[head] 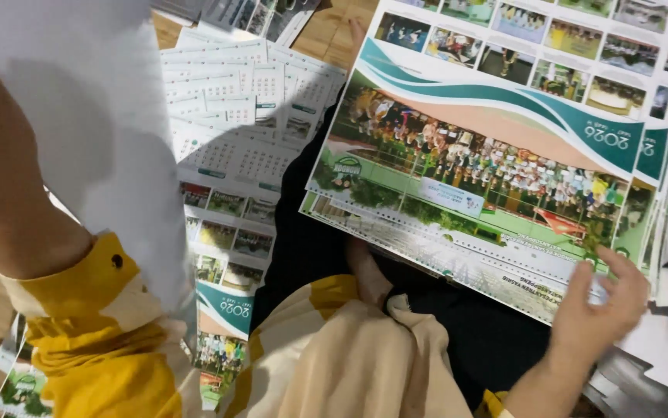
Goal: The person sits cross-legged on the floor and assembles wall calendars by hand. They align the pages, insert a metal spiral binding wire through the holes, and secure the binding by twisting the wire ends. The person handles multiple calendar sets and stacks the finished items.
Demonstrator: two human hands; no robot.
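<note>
Your right hand point(597, 310), at the lower right of the frame, has its grip pinched on the near corner of a glossy printed calendar sheet point(473, 155) with green and teal wave bands, a large group photograph and rows of small photographs. That sheet tops a stack of like sheets point(663, 193) whose edges fan out at the right edge of the frame.

Your left hand is out of sight; only the forearm and its yellow and cream sleeve point(86, 325) show at the lower left, behind a blank white sheet point(94, 101) filling the upper left, so you cannot tell the state of that grip.

Between them, at upper centre, a pile of white sheets printed with month grids point(249, 101) lies on the wooden floor point(334, 31), with more photograph sheets point(229, 240) just below it.
</note>
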